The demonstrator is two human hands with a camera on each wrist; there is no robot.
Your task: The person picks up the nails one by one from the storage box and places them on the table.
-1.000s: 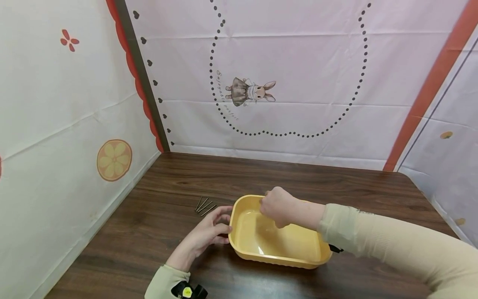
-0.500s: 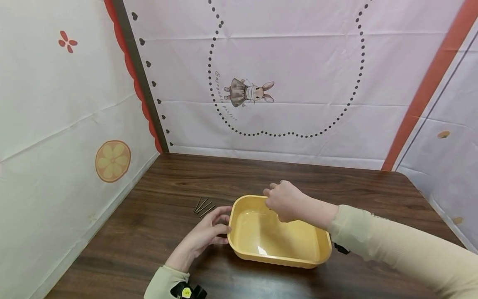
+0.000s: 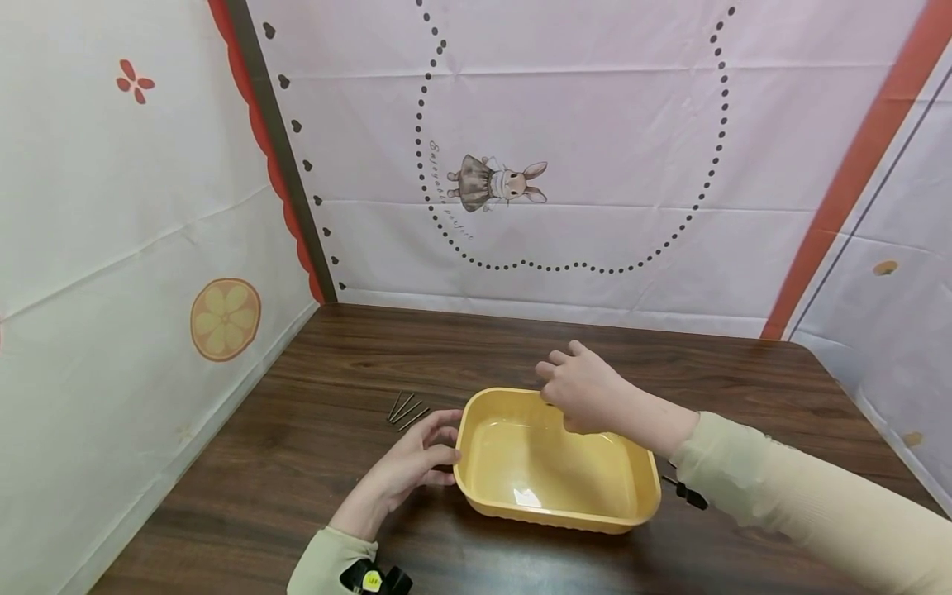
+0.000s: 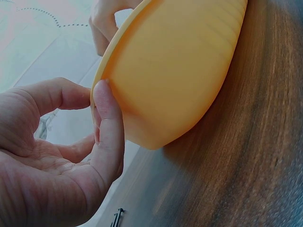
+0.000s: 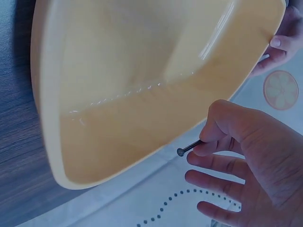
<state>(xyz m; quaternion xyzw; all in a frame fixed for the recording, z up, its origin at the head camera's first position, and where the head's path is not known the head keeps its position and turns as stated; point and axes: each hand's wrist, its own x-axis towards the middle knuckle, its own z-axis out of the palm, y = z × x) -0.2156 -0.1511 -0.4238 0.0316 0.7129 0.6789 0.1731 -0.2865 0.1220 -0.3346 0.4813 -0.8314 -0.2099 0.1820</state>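
We find a yellow plastic basin standing on the dark wooden table, slightly right of centre and close to the near edge. There is clear water in it; the waterline shows plainly in the right wrist view.

The left hand is at the basin's left end. Its fingers are only gently bent. In the left wrist view the thumb tip and a fingertip touch the rim of the basin from outside; the palm stands off from the wall. We class this as a light steadying touch, not a closed grasp.

The right hand is raised over the basin's far rim. In the right wrist view its thumb and forefinger pinch a small dark nail, head end pointing out toward the basin, while the remaining fingers are spread and nearly straight. The nail is clear of the basin and of the water.

A small group of further nails lies on the table just left of the basin's far-left corner, near the left hand's fingertips but apart from them.

Patterned cloth panels enclose the table on three sides; the back one carries a rabbit print.
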